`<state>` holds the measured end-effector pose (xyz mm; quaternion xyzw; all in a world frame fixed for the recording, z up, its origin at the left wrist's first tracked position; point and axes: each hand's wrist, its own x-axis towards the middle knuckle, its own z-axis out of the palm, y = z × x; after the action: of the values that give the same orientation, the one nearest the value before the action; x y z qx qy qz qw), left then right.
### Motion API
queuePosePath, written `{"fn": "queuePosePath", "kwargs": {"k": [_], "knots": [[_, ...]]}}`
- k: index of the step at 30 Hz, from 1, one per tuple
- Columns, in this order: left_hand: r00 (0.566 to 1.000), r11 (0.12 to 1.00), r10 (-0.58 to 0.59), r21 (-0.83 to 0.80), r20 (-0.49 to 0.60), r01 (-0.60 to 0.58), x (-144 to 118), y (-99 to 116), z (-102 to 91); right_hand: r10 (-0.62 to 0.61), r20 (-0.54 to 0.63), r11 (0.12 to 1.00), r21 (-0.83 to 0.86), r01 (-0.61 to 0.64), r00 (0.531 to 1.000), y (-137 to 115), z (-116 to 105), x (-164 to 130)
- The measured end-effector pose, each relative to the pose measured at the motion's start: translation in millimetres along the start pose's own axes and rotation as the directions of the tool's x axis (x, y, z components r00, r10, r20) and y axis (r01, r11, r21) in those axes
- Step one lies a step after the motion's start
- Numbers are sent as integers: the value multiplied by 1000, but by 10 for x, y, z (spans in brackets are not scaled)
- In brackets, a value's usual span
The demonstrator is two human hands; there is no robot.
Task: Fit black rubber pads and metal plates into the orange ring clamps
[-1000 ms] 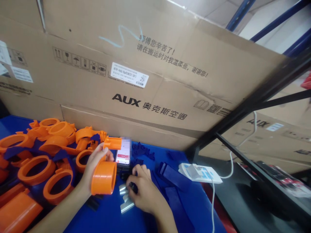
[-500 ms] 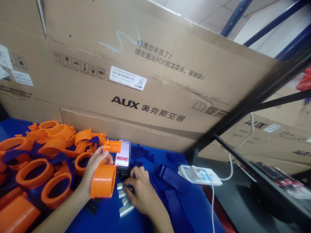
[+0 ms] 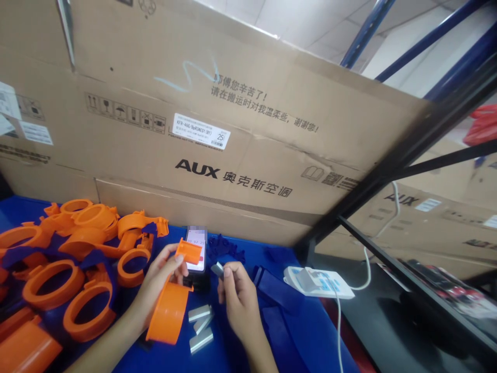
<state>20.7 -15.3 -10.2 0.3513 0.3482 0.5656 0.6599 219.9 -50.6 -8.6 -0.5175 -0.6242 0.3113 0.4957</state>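
Observation:
My left hand (image 3: 165, 272) is closed around an orange plastic ring-shaped part (image 3: 169, 313), whose small channelled end (image 3: 189, 252) sticks out above the fingers. Between the thumb and fingers of my right hand (image 3: 238, 292) is a small silvery metal piece (image 3: 218, 269), raised off the table and pointing toward the orange part, a short gap apart. Several similar metal pieces (image 3: 201, 340) lie on the blue table surface (image 3: 171, 360) below and between my hands. A phone (image 3: 196, 243) with a lit screen stands behind the orange part, partly covered by it.
Many orange ring parts (image 3: 54, 282) with some dark blue pieces are heaped at the left. Small blue parts (image 3: 225, 247) and flat blue strips (image 3: 277, 290) lie to the right, near a white power strip (image 3: 318, 282) with a cable. A large cardboard box (image 3: 240, 150) walls off the back.
My right hand has picked up one metal piece from the group and lifted it. My left hand has moved slightly right and down, tilting the orange part.

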Motion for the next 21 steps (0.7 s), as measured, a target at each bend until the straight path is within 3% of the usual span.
{"fn": "queuePosePath", "kwargs": {"k": [3,7,21], "knots": [[999,1000,-24,9,43,23,-56,-56,59,39,-55,987,157,-30,998,-4,31,5],[994,998,-60,19,87,58,-84,-153,85,53,-150,975,222,-18,987,1,27,42],[983,994,-105,-17,153,109,-172,-94,140,67,-207,986,165,-33,976,51,-13,52]]}}
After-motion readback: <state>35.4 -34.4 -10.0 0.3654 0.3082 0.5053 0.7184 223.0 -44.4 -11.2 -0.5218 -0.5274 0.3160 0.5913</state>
